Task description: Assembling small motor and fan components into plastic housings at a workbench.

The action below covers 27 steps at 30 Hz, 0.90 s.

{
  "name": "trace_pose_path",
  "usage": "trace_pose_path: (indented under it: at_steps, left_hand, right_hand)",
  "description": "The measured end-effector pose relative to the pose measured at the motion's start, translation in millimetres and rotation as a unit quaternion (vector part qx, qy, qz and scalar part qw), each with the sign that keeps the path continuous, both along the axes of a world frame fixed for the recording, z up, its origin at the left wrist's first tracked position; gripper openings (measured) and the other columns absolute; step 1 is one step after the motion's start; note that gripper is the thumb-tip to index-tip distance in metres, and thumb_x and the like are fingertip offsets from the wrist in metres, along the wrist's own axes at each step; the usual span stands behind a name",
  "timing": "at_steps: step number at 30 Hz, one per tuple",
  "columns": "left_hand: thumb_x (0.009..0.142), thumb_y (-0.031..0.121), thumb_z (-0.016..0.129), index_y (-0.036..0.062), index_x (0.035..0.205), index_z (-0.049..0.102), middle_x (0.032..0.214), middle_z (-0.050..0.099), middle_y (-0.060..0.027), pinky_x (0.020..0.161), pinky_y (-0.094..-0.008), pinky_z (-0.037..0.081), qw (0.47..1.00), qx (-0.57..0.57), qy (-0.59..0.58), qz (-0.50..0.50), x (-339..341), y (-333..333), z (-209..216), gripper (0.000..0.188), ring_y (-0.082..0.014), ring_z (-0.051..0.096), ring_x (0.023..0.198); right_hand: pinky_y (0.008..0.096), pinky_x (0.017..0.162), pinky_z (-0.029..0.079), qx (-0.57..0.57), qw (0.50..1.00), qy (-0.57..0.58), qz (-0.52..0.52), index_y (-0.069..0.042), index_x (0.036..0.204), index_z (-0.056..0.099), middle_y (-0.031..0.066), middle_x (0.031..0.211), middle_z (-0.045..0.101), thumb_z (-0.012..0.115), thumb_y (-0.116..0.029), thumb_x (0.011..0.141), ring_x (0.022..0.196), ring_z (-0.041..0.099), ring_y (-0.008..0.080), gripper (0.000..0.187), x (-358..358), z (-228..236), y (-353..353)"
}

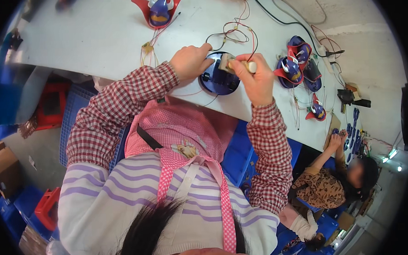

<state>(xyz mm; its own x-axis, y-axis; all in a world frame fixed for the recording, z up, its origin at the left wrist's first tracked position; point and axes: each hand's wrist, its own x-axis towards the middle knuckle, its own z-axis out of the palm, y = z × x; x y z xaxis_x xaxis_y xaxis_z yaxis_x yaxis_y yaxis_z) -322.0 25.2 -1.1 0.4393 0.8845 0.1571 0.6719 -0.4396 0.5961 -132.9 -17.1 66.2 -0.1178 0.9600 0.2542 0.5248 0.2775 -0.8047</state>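
Note:
A round, dark blue glossy plastic shell (231, 84) lies at the table's near edge in front of me. My left hand (190, 63) grips its left rim between thumb and fingers. My right hand (255, 82) is closed around a cream-coloured handle (250, 67) over the shell's right side. A squarish beige block (227, 63) sits at the far end of that handle, against the inside of the shell. Whether block and handle are one piece, I cannot tell. Thin red and black wires (236, 30) run from the far side toward my right hand.
A purple horned toy figure (159, 13) with red wings stands far left on the white table (86, 37). Several similar figures (291, 71) are grouped at the right, with loose wires nearby. A co-worker (325, 186) sits farther right. Blue crates (239, 158) are under the table.

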Motion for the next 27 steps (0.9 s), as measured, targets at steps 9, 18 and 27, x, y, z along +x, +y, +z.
trace_pose_path:
  at_steps: [9, 18, 27]
  left_hand:
    - [0.083, 0.019, 0.052, 0.0012, 0.096, 0.055, 0.071, 0.064, -0.0161, 0.058, -0.0403, 0.05, 0.998, -0.033, -0.051, 0.014, 6, 7, 5, 0.022, -0.035, 0.062, 0.062]
    - [0.082, 0.015, 0.052, 0.0026, 0.097, 0.055, 0.068, 0.063, -0.0153, 0.053, -0.038, 0.047, 0.996, -0.018, -0.078, 0.026, 5, 8, -4, 0.019, -0.0336, 0.06, 0.057]
    - [0.082, 0.013, 0.051, 0.0032, 0.096, 0.055, 0.066, 0.062, -0.0153, 0.052, -0.0373, 0.046, 0.997, -0.012, -0.073, 0.036, 6, 12, -4, 0.018, -0.0333, 0.059, 0.055]
  right_hand:
    - [0.0238, 0.055, 0.043, 0.172, 0.979, -0.104, -0.041, -0.001, 0.087, 0.059, 0.004, 0.082, 0.053, 0.07, -0.003, 0.075, 0.061, 0.051, 0.0144, 0.017, -19, -22, -10]
    - [0.0246, 0.053, 0.043, 0.16, 0.979, -0.122, -0.026, -0.002, 0.085, 0.058, 0.0041, 0.081, 0.053, 0.07, -0.002, 0.073, 0.059, 0.05, 0.015, 0.017, -20, -21, -11]
    - [0.0259, 0.05, 0.044, 0.137, 0.979, -0.151, -0.001, -0.004, 0.083, 0.055, 0.0049, 0.082, 0.052, 0.072, -0.002, 0.07, 0.059, 0.053, 0.0166, 0.021, -16, -19, 3]
